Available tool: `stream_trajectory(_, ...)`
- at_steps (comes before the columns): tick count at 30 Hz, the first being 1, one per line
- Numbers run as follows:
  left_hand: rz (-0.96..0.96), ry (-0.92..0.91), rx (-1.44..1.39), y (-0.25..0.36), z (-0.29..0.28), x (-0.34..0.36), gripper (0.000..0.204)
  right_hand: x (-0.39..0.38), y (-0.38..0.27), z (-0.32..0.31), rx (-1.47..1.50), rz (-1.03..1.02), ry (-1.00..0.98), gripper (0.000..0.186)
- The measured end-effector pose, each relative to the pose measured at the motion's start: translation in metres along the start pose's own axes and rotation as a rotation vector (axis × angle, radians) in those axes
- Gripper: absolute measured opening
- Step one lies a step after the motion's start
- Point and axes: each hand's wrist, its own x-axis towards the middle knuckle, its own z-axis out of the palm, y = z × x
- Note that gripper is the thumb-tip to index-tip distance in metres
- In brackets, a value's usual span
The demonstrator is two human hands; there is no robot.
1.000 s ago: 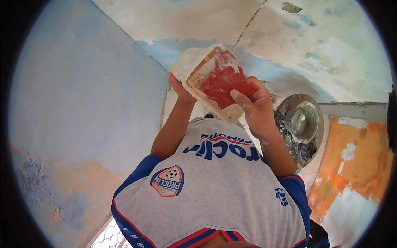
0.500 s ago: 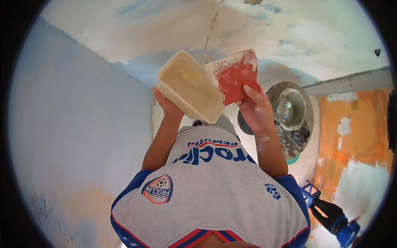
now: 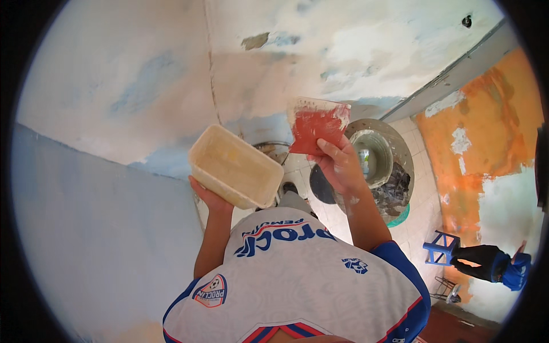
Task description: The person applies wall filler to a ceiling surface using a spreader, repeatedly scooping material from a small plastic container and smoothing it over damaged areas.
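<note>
My left hand (image 3: 210, 195) is closed on the near left side of a cream plastic tub (image 3: 237, 166), a rectangular one with rounded corners. The tub tilts, and pale smears show on its inner bottom. In my right hand (image 3: 338, 163) is a flat red putty spreader (image 3: 318, 130), pinched at its near edge with the thumb on top. White filler coats its far edge and streaks its face. A small gap parts the spreader from the tub. White smudges mark my right fingers and forearm.
A patchy wall (image 3: 269, 74) rises ahead; a blue-grey wall (image 3: 86, 228) stands at left. On a round table (image 3: 405, 151) at right sit a bucket (image 3: 380, 157) and dark crumpled plastic (image 3: 394, 191). Further right, a person (image 3: 486, 263) is on a blue stool (image 3: 440, 248) by an orange wall (image 3: 492, 126).
My view has turned, so the walls and table have shifted. The spreader has come away from the tub's rim, where the two overlapped before. Both hands keep their hold.
</note>
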Motion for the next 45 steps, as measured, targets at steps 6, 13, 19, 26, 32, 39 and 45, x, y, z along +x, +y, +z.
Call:
stream_trajectory(6,0.009,-0.018,-0.015,-0.017,0.032,0.012,0.082,0.042,-0.05,-0.039,0.035,-0.239,0.14,0.028)
stream_trajectory(13,0.066,-0.104,-0.07,-0.047,0.063,0.04,0.081,0.102,-0.115,-0.09,0.107,-0.469,0.287,0.028)
stream_trajectory(19,0.09,-0.198,-0.095,-0.073,0.08,0.053,0.082,0.171,-0.16,-0.135,0.035,-0.77,0.426,0.028)
stream_trajectory(26,0.11,-0.122,0.004,-0.098,0.13,0.045,0.072,0.272,-0.222,-0.169,-1.026,-1.417,0.762,0.062)
stream_trajectory(32,0.176,0.112,0.059,-0.104,0.157,0.039,0.06,0.328,-0.221,-0.182,-1.351,-1.526,0.701,0.077)
stream_trajectory(39,0.189,0.127,0.08,-0.103,0.172,0.051,0.055,0.31,-0.17,-0.227,-1.391,-1.189,0.706,0.078)
stream_trajectory(45,0.211,0.205,0.09,-0.103,0.193,0.048,0.052,0.287,-0.222,-0.19,-1.12,-1.345,0.872,0.067)
